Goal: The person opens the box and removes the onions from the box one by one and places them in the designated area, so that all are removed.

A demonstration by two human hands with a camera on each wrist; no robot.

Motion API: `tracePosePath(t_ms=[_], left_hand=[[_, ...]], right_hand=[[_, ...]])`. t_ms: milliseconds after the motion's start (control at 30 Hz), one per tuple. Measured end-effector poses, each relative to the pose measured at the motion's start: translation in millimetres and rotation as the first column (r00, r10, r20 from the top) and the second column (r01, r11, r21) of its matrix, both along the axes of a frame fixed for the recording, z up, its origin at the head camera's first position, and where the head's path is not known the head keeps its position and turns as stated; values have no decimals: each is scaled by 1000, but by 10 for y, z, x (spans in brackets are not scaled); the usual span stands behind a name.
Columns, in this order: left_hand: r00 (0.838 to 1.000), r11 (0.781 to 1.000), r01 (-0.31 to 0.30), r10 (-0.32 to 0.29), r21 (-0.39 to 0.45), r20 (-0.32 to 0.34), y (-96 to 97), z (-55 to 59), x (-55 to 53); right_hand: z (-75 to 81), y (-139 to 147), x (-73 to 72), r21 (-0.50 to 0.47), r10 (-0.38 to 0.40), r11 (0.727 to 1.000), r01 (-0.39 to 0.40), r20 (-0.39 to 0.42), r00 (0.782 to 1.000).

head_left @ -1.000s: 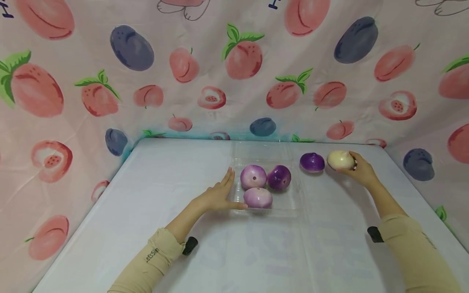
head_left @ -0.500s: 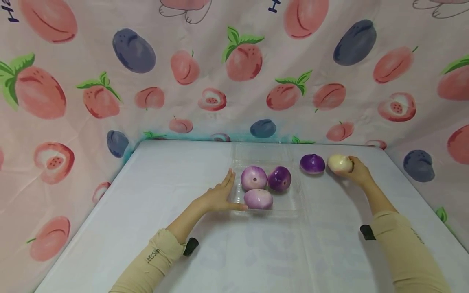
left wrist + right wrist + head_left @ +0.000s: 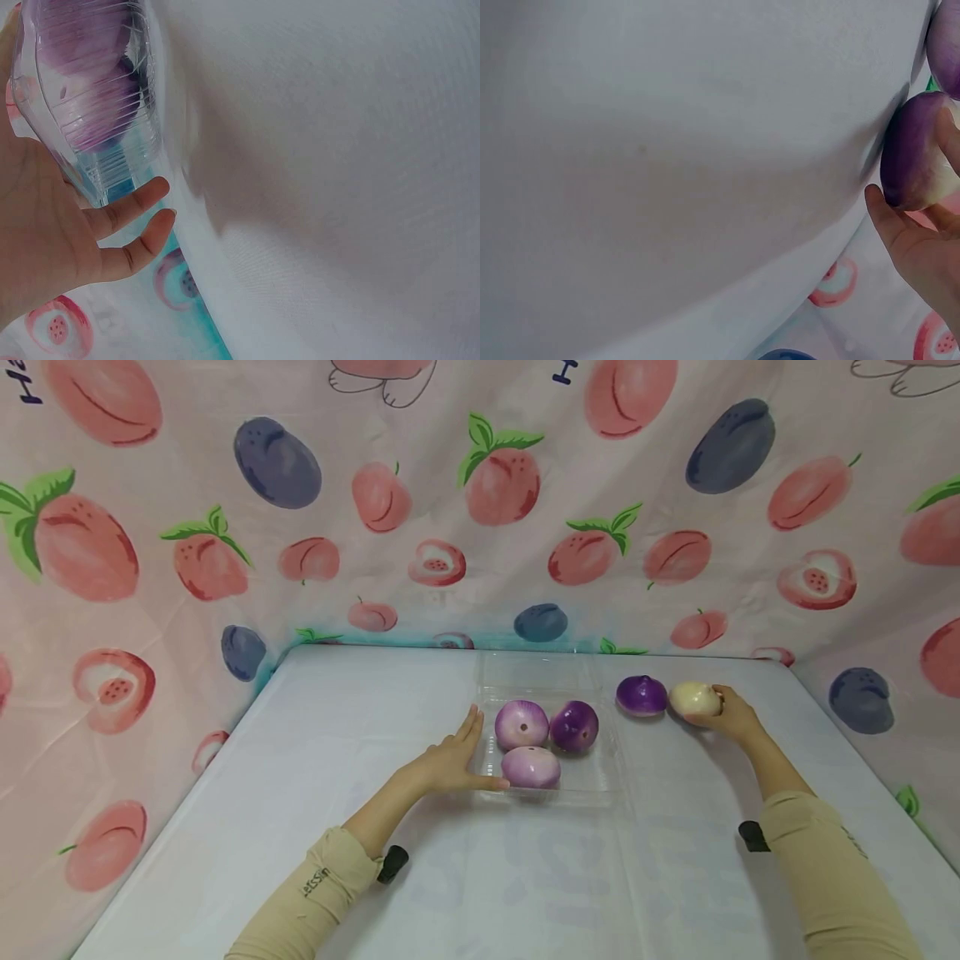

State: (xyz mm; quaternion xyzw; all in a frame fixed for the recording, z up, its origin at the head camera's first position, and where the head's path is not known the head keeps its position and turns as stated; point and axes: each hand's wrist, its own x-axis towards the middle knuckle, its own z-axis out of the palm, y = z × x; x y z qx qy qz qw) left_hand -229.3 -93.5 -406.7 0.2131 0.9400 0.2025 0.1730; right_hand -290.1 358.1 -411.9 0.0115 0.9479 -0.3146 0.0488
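In the head view my right hand (image 3: 729,713) grips a cream-topped onion (image 3: 693,700) at the right of the table. The right wrist view shows that same onion (image 3: 911,154) with a purple underside, my thumb on one side and fingers on the other. Beside it sits a deep purple onion (image 3: 641,697). My left hand (image 3: 444,764) rests spread along the left side and front corner of a clear plastic box (image 3: 588,781), fingers mostly straight. Inside the box lie two pale purple onions, one behind (image 3: 517,724) and one in front (image 3: 531,767), plus a dark purple onion (image 3: 574,727).
The box's clear lid (image 3: 536,671) lies folded back behind it. A white-covered table (image 3: 525,877) carries everything, and a fruit-print cloth (image 3: 480,560) hangs along its back and sides. A dark wrist camera shows under each sleeve.
My right hand has drawn slightly in and down with its grip on the cream-topped onion, which has shifted only a little. The left hand and the box hold their places.
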Motion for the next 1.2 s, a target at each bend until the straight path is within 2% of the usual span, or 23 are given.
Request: tracePosePath(t_ms=[333,700,933,1200], left_hand=[[1000,1000,4,-4,-7,-12,-2,11,-13],[1000,1000,3,-3,-14,-11,3,18,-12],[1000,1000,-4,4,-5,10,10,8,-6],[1000,1000,-2,2,-19,1,4,24,7]], right_hand=[[-25,-22,-57,0,16,1000,-16,-17,1000],[15,-27,-71,6,38,999,-37,-12,999],[25,-20,-55,-11,10,1000,-10,31,999],[48,-45,-45,-6,5,1000,-5,1,1000]])
